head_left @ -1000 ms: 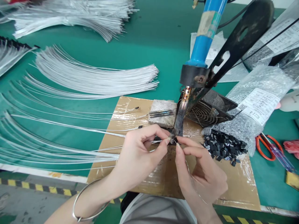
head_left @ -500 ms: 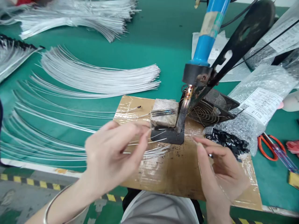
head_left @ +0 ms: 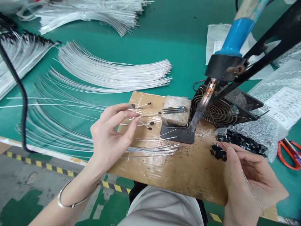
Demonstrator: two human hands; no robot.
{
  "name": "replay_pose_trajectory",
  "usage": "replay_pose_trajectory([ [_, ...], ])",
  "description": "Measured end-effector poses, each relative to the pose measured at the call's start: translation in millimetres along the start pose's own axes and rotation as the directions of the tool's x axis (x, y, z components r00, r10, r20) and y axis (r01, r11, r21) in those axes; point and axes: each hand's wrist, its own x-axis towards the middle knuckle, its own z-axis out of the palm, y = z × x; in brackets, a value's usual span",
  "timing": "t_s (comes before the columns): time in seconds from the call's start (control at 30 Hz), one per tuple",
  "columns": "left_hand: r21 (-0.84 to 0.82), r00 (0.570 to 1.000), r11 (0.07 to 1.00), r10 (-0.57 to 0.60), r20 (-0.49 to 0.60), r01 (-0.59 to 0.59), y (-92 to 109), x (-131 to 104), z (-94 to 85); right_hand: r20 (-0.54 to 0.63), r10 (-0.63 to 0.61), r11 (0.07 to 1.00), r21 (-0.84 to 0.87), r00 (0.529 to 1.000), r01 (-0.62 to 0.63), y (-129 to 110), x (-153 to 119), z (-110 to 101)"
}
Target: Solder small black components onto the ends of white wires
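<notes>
My left hand [head_left: 115,131] is over the left part of a cardboard sheet [head_left: 169,169]. Its thumb and index finger are closed on a thin white wire [head_left: 149,115], whose black-tipped end points toward the soldering iron. Several other wires with small black pieces [head_left: 152,123] at their ends lie around these fingertips. My right hand [head_left: 251,182] pinches a thin silvery solder wire [head_left: 246,179] that curves back over the palm. Its fingertips are beside a pile of small black pieces [head_left: 218,152]. Between the hands, the blue-handled soldering iron [head_left: 204,97] points down in its black stand [head_left: 256,59].
A pale block [head_left: 176,117] with metal rods on it stands left of the iron's tip. Behind is a round-grilled fan [head_left: 218,110]. Bundles of white wires [head_left: 115,73] lie on the green table. Red-handled scissors [head_left: 288,155] and bubble-wrap bags [head_left: 272,113] are at right.
My left hand has drawn back leftward from the block, and several black-tipped wires now show beside it. My right hand has moved right toward the black pieces. The camera view has shifted.
</notes>
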Motion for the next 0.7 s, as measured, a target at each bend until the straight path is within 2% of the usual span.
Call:
replay_pose_trajectory([
  [0.1,-0.04,0.997,0.999,-0.03,0.064,0.033,-8,-6,-11.4,-0.018,0.007,1.0,0.029,1.0,-0.006,3,0,1],
  [0.17,-0.023,0.987,1.0,0.013,0.162,-0.009,-21,-1,-18.2,-0.02,-0.011,0.999,0.03,1.0,0.012,4,-1,0],
  [0.27,0.044,0.922,0.985,0.141,0.36,-0.168,-42,14,-25.2,-0.008,-0.025,0.999,0.022,1.0,0.026,4,-2,-2],
  [0.37,0.107,0.864,0.967,0.152,0.481,-0.229,-56,29,-27.8,0.023,-0.008,0.999,0.035,1.0,0.007,4,-3,-1],
  [0.43,0.115,0.854,0.97,0.129,0.504,-0.215,-59,36,-28.2,0.008,-0.017,0.999,0.044,1.0,0.017,4,-3,1],
  [0.57,0.149,0.865,0.967,0.108,0.49,-0.205,-56,40,-31.5,-0.046,-0.059,0.995,0.076,0.997,0.062,4,-3,6],
  [0.7,0.229,0.89,0.958,0.055,0.452,-0.175,-55,47,-40.6,0.013,-0.019,1.0,0.017,1.0,0.019,3,-3,3],
])
